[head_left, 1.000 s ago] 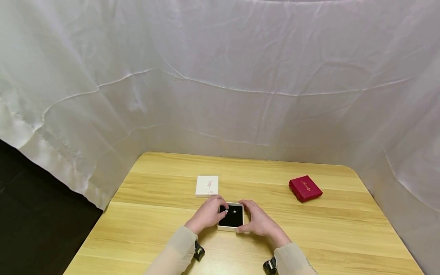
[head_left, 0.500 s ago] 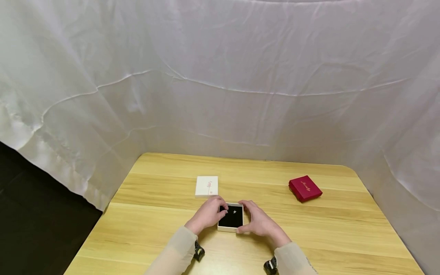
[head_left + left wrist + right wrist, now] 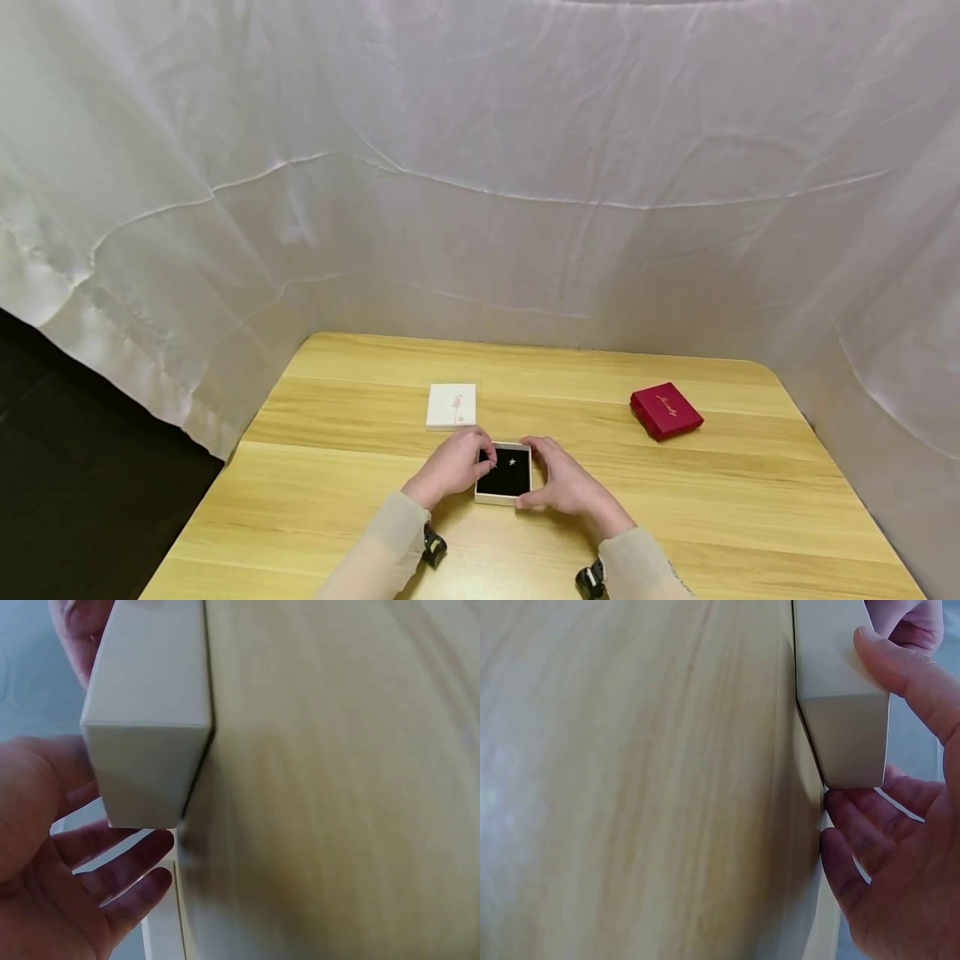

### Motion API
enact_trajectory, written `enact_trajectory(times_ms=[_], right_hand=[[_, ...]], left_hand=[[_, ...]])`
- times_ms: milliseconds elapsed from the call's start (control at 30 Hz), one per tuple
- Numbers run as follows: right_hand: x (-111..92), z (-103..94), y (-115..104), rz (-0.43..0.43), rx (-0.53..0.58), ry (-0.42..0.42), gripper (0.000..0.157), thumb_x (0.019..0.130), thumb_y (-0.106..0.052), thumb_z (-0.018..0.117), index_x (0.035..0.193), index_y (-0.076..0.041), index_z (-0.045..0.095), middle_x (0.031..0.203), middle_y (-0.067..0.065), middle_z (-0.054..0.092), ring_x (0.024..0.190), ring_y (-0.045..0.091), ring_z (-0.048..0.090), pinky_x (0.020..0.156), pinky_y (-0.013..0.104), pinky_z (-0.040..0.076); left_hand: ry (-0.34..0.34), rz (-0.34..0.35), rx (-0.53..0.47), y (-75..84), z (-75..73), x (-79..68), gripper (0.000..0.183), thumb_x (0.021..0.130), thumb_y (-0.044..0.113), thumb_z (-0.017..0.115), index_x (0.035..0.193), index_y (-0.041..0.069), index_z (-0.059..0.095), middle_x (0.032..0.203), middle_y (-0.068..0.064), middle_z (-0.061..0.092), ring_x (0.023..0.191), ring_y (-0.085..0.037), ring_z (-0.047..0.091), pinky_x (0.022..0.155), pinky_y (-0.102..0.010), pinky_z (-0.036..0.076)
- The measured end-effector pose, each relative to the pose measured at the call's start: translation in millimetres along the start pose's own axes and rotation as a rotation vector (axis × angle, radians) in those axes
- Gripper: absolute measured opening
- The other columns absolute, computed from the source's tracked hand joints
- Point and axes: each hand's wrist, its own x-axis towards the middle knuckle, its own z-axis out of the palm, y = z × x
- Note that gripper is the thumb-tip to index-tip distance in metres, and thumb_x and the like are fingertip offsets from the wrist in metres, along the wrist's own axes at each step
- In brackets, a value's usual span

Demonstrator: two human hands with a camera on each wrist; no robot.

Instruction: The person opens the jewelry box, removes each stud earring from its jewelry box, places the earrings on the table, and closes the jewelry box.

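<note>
A small white jewelry box (image 3: 504,500) with a black lining stands lidless on the table, between both hands in the head view. On the lining, a silver star-shaped earring (image 3: 512,462) shows at the right. My left hand (image 3: 450,468) reaches over the box's left edge, thumb and forefinger pinching a second star-shaped earring (image 3: 494,465), mostly hidden by the fingertips. My right hand (image 3: 564,483) grips the box's right side, thumb at the near corner and fingers at the far one. Both wrist views show the box's plain outer walls, such as the side wall (image 3: 844,739).
A white lid with a pink flower print (image 3: 452,406) lies just behind the left hand. Farther right sits a red jewelry box (image 3: 667,411) with gold lettering. Pale curtains (image 3: 525,250) close off the back and sides of the wooden table (image 3: 360,517).
The left thumb and forefinger have drawn together, and the left earring is more covered and sits slightly lower at their tips. The right hand and the box hold still.
</note>
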Motion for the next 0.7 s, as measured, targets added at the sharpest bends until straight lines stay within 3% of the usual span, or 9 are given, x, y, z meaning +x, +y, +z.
enact_trajectory(times_ms=[400, 700], right_hand=[[-0.2, 1.3, -1.4, -0.010, -0.021, 0.012, 0.091, 0.065, -0.028, 0.092, 0.138, 0.000, 0.046, 0.123, 0.011, 0.053, 0.114, 0.030, 0.050, 0.101, 0.055, 0.039], [-0.1, 3.6, -0.8, -0.007, -0.022, 0.027, 0.092, 0.063, -0.026, 0.093, 0.138, 0.000, 0.047, 0.123, 0.010, 0.054, 0.114, 0.030, 0.050, 0.103, 0.054, 0.038]], left_hand=[[-0.015, -0.023, -0.041, 3.9, -14.2, -10.9, 0.010, 0.088, 0.012, 0.070, 0.081, 0.019, 0.068, 0.115, -0.003, 0.062, 0.108, -0.023, 0.058, 0.095, -0.040, 0.049], [0.048, 0.001, -0.126, -5.1, -37.8, -28.3, 0.006, 0.088, 0.008, 0.069, 0.085, 0.012, 0.068, 0.119, -0.015, 0.062, 0.113, -0.032, 0.057, 0.101, -0.049, 0.044]])
